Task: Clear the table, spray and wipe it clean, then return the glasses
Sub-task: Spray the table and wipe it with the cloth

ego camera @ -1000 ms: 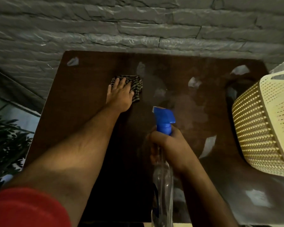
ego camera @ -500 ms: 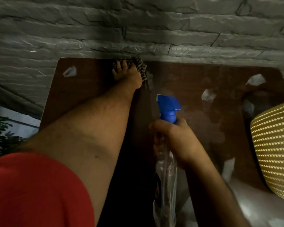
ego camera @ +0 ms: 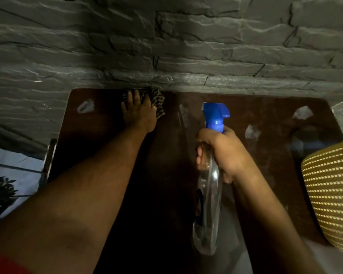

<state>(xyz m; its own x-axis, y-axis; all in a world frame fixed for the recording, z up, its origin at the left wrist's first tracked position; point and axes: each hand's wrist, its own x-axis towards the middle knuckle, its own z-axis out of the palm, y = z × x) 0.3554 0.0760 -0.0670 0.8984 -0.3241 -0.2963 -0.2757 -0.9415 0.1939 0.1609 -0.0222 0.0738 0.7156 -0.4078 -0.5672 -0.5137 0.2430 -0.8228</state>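
While the left hand still presses the checked cloth flat-fingered at the worktop's far edge, as half a second ago, the right hand keeps its grip clamped round the spray bottle, barely shifted, and the basket sits right.

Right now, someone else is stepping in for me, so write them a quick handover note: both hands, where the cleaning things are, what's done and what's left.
Left hand: flat on the patterned cloth, pressing it onto the table at the far edge by the wall.
Right hand: grips the spray bottle by its neck, blue nozzle pointing away, above the table's middle.
Done: no glasses show on the table; it looks sprayed, with a misty film and streaks right of the cloth.
Left: wipe the rest of the top, put the bottle down, return the glasses. They are not in view; the yellow basket stands at the right.
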